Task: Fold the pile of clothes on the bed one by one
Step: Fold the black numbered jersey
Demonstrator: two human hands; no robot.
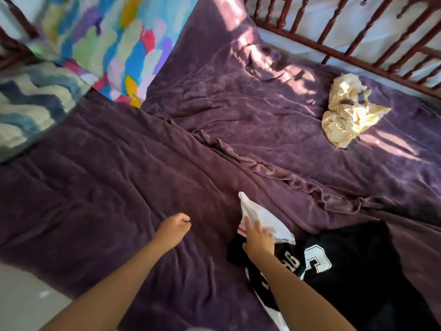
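A black jersey [353, 266] with white numbers lies crumpled on the purple bedspread [119, 187] at the lower right. A white cloth [265, 220] with a red stripe rests on its left edge. My right hand [259, 237] lies flat on that white cloth, fingers spread, pressing rather than gripping. My left hand [175, 229] hovers over bare bedspread to the left, fingers loosely curled with nothing in them. A crumpled cream garment [348, 111] sits far off at the upper right of the bed.
A colourful patterned pillow [114, 44] and a blue wavy-patterned one [31, 101] lie at the upper left. A dark red wooden railing [358, 39] runs along the bed's far right side. Pale floor [23, 295] shows at the lower left.
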